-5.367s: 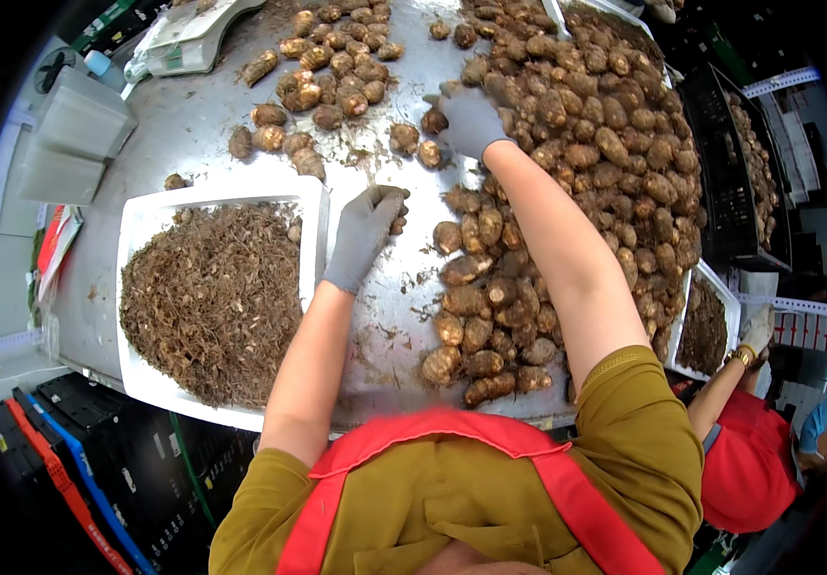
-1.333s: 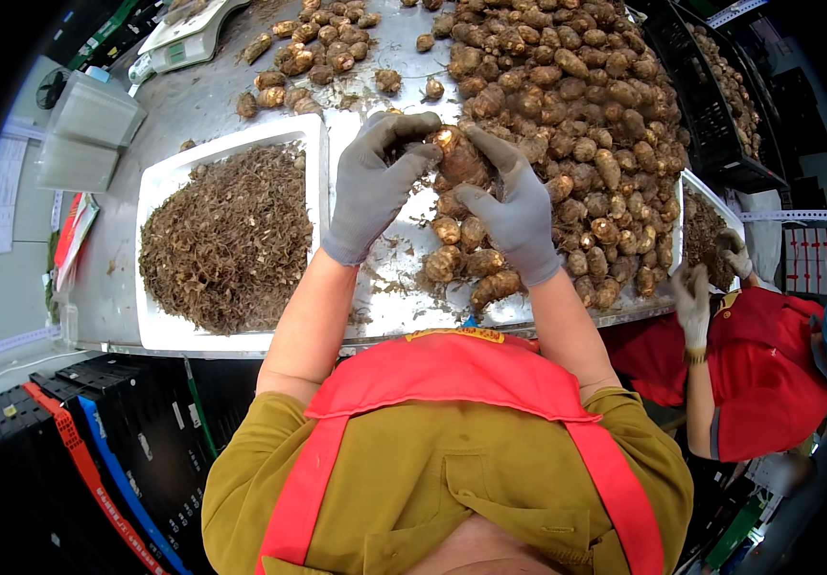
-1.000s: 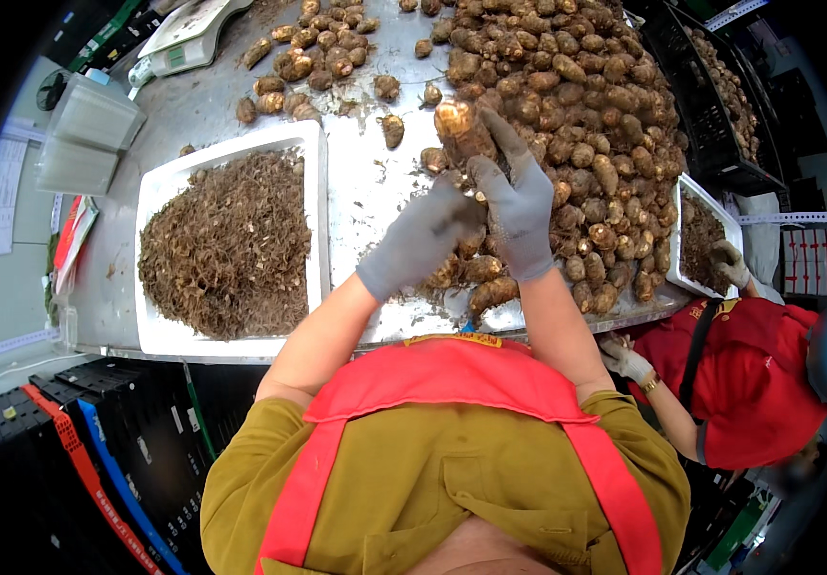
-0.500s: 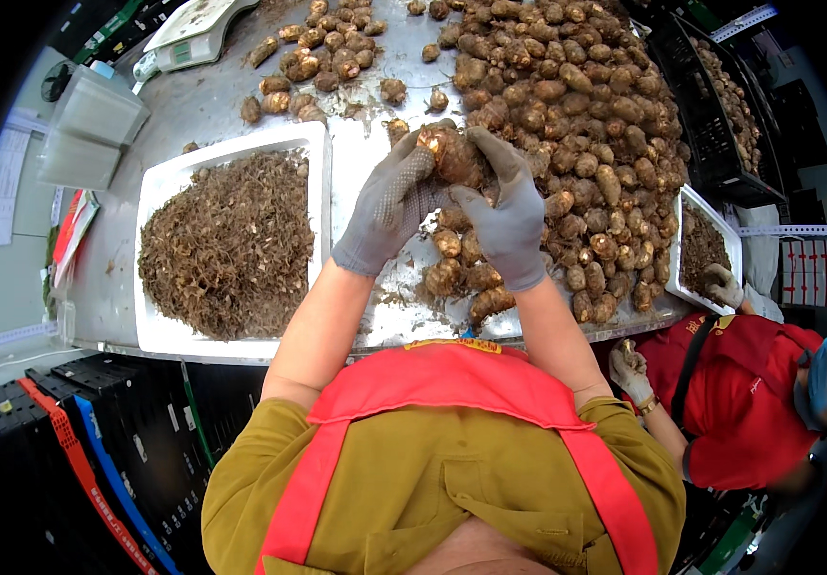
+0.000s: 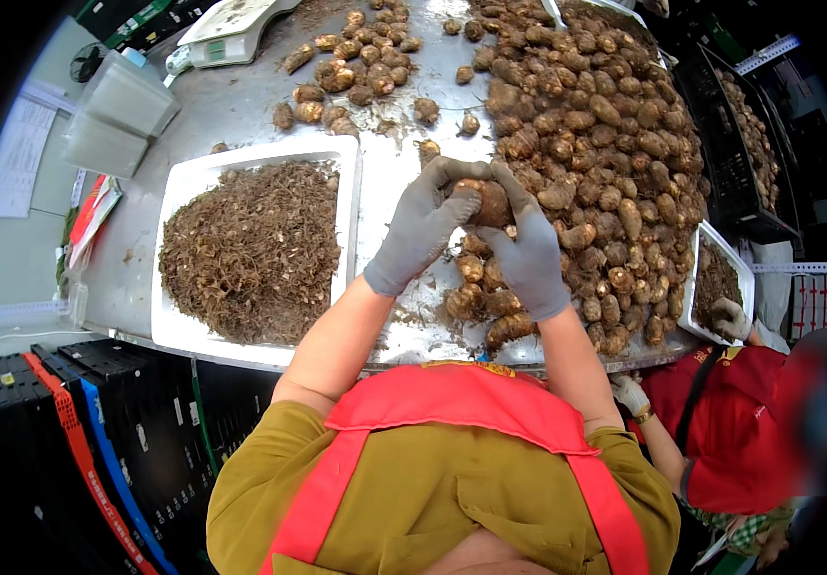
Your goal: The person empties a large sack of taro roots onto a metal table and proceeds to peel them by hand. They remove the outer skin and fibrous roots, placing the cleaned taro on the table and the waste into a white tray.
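Between my two grey-gloved hands I hold one brown taro corm [image 5: 486, 202] above the metal table. My left hand [image 5: 421, 225] grips it from the left, its thumb lying against the near side. My right hand [image 5: 530, 244] wraps it from the right, with fingers curled over the far side. Just below the hands, several corms [image 5: 476, 287] lie on the table. To the right spreads a large heap of taro corms [image 5: 615, 144]. Left of my left hand stands a white foam tray [image 5: 348, 206] filled with brown fibrous peelings [image 5: 250, 254].
A smaller group of corms [image 5: 370, 57] lies at the far middle, beside a white scale [image 5: 231, 29]. A black crate of corms [image 5: 734, 134] stands at the right. A co-worker in red [image 5: 720, 412] works at the right by another foam tray [image 5: 744, 278]. Black crates [image 5: 135, 431] stand lower left.
The corm has been turned in my hands, and its pale cut patch no longer shows. My view has shifted, so the table appears slightly farther right and lower. The co-worker's head has moved.
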Available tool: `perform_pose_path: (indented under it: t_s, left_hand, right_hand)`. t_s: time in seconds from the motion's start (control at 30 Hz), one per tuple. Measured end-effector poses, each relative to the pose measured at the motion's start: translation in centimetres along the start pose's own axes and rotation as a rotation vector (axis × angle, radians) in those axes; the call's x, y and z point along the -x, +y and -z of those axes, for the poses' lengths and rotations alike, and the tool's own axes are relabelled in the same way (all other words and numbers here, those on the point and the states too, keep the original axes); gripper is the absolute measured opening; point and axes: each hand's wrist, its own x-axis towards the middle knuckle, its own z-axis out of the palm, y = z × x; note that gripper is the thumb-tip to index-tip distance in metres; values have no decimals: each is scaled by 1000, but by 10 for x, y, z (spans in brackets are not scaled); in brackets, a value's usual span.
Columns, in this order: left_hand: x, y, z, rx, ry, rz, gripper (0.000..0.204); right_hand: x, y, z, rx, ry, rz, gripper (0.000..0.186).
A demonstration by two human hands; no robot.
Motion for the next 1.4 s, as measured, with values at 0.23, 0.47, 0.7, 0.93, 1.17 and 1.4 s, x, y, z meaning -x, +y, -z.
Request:
perform_pose_path:
  t_s: [0.23,0.47,0.7,0.93,1.17,1.4]
  left_hand:
    - [-14,-13,11,-486,176,48,17]
    - [-37,-20,54,-363,-308,401,32]
    - [-24,-56,48,-155,-305,71,22]
    - [-17,-50,41,-427,77,-221,29]
    - [2,-21,9,-495,190,-199,17]
    - [16,-33,-10,-464,185,-169,9]
  right_hand:
    - [2,0,1,238,-172,91,59]
    - [14,-3,-5,2,-336,-79,54]
    - [15,-2,-1,-467,-310,-312,49]
    - [17,5,-8,-525,-42,-336,56]
    - [16,8,-21,-288,99,-211,53]
    - [2,7,-16,-130,122,-124,51]
